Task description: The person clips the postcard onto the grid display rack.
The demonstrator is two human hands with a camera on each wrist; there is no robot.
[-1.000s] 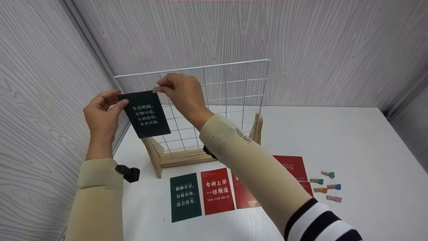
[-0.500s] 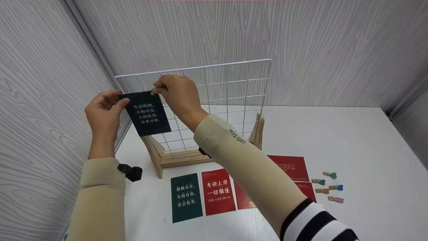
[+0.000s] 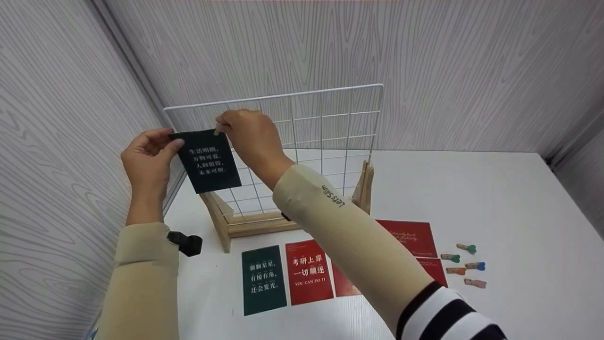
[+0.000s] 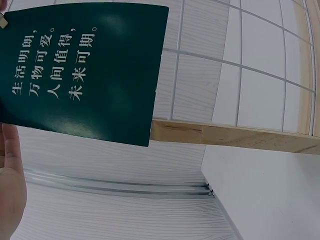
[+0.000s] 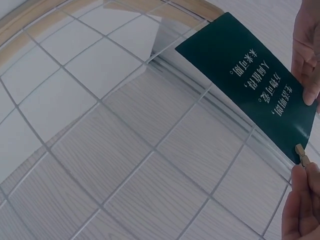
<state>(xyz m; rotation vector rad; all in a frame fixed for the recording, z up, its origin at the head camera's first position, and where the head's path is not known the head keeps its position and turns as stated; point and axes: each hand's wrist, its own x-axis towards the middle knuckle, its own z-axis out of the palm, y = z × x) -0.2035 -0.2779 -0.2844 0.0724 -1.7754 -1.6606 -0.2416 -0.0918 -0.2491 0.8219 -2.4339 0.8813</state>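
Observation:
A dark green card [image 3: 212,163] with white Chinese characters stands tilted in front of the left part of the white wire grid [image 3: 321,92]. My left hand [image 3: 148,153] pinches its upper left corner between thumb and fingers. At the upper right corner, my right hand [image 3: 255,141] pinches a small wooden clothespin [image 5: 301,155]. The tip of that clothespin lies over the card's top edge in the right wrist view. Whether it also bites a grid wire cannot be seen. In the left wrist view the card [image 4: 115,75] covers part of the grid.
The grid stands on a wooden base [image 3: 264,227]. In front lie another green card [image 3: 264,279], a red card [image 3: 309,274] and more red cards, partly behind my right forearm. Several heart-topped clothespins [image 3: 474,266] lie to the right. A wall rises close on the left.
My right hand has shifted slightly left and down, with the clothespin's tip now lower over the card's top edge. My left hand and the card have barely moved.

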